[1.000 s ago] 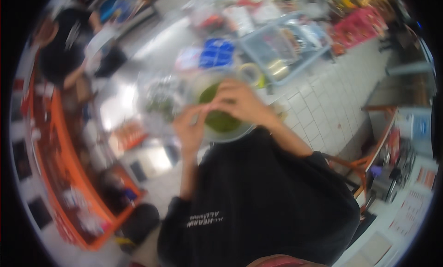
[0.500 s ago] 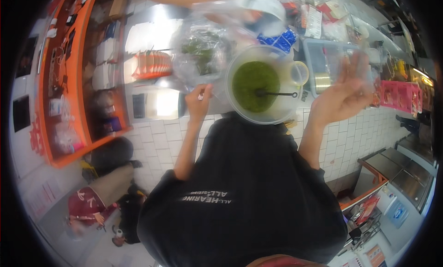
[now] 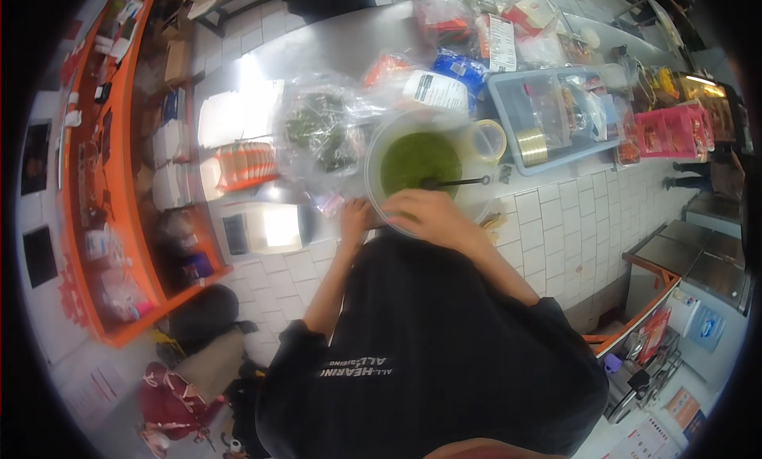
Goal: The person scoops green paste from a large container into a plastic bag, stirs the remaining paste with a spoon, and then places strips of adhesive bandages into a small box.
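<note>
A round translucent tub (image 3: 373,173) stands at the table's near edge, filled with a thick green mixture (image 3: 417,157). A dark-handled spoon or ladle (image 3: 464,181) rests in it, handle toward the right. My right hand (image 3: 432,217) reaches across the tub's near rim, fingers loosely bent and pointing left; whether they touch the rim I cannot tell. Just left of the tub, my left hand (image 3: 357,217) is closed, and what it may hold is hidden. Beside it lies a clear plastic bag (image 3: 349,109) with green leaves (image 3: 313,129) inside.
Right of the tub are a yellow-rimmed round container (image 3: 486,141) and a blue-grey bin (image 3: 508,125) holding packages. A white-labelled package (image 3: 436,91) and a blue package (image 3: 460,68) sit behind. Orange-edged cartons (image 3: 246,165) lie left, near orange shelves (image 3: 147,141). Pink baskets (image 3: 671,133) stand far right.
My right hand has swung left from beside the bin to over the tub's near rim. The other person's arm at the back has left the view. The white-labelled package now lies behind the tub.
</note>
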A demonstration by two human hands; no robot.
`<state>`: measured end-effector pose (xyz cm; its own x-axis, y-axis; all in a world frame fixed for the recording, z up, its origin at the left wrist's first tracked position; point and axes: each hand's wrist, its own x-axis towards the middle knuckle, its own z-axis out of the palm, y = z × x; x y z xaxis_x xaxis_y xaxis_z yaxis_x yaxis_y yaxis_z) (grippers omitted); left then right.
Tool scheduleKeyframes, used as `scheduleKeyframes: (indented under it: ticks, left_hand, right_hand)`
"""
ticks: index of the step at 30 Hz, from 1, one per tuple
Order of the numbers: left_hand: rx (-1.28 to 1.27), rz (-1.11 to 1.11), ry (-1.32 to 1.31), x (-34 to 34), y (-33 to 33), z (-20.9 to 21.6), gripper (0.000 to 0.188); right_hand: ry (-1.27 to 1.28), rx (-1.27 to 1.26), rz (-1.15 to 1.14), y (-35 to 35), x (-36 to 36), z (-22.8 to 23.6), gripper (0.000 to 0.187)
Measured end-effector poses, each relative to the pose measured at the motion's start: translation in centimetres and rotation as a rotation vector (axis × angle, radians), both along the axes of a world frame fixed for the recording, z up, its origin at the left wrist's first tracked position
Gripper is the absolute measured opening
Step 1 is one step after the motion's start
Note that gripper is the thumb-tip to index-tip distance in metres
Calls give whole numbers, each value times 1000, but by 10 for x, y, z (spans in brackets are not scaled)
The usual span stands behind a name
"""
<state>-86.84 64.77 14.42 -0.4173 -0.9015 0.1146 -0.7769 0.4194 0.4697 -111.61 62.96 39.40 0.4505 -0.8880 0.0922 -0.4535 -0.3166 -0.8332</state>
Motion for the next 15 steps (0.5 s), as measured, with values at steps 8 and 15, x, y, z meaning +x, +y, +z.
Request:
scheduleKeyframes:
  ticks: [8,15]
  left_hand:
    - [266,235,295,12,-9,-28,15]
    - [256,624,438,25,-18,90,38]
  right_hand:
    - [-47,95,-62,3,-13,-13,21]
    - [-83,29,-103,-11,-25,-14,20]
